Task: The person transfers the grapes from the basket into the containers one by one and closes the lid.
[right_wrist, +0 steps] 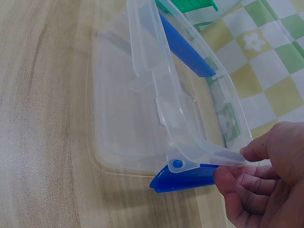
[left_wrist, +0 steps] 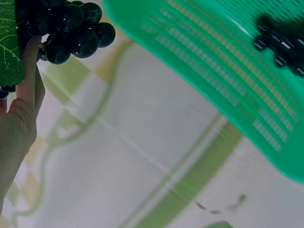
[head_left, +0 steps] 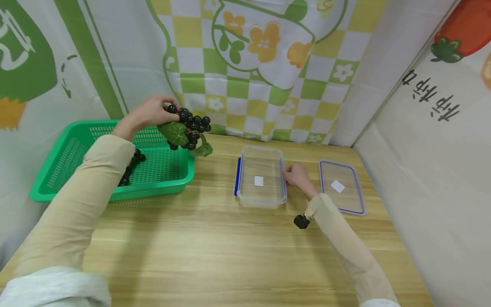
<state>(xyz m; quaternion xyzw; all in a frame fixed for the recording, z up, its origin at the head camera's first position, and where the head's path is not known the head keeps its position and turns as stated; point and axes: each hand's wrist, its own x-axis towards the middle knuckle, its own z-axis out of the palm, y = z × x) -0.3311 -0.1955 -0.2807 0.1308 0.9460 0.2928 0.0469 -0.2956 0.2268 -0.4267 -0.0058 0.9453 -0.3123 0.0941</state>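
My left hand (head_left: 150, 111) grips a bunch of black grapes (head_left: 196, 123) with green leaves (head_left: 174, 132). The bunch hangs over the right end of a green plastic basket (head_left: 153, 188). More dark grapes (head_left: 130, 167) lie inside that basket, partly covered by my left forearm. At the middle of the table stands a clear plastic box (head_left: 262, 200) without its lid, blue clips on its sides. The fingers of my right hand (head_left: 298, 175) pinch the box's right rim beside a blue clip (right_wrist: 185, 179), as the right wrist view shows.
A clear lid (head_left: 347, 187) with a blue seal lies on the wooden table (head_left: 215, 260), right of my right hand. Behind the table hangs a checked cloth (head_left: 245, 98), and a white wall panel (head_left: 429, 162) borders the right side.
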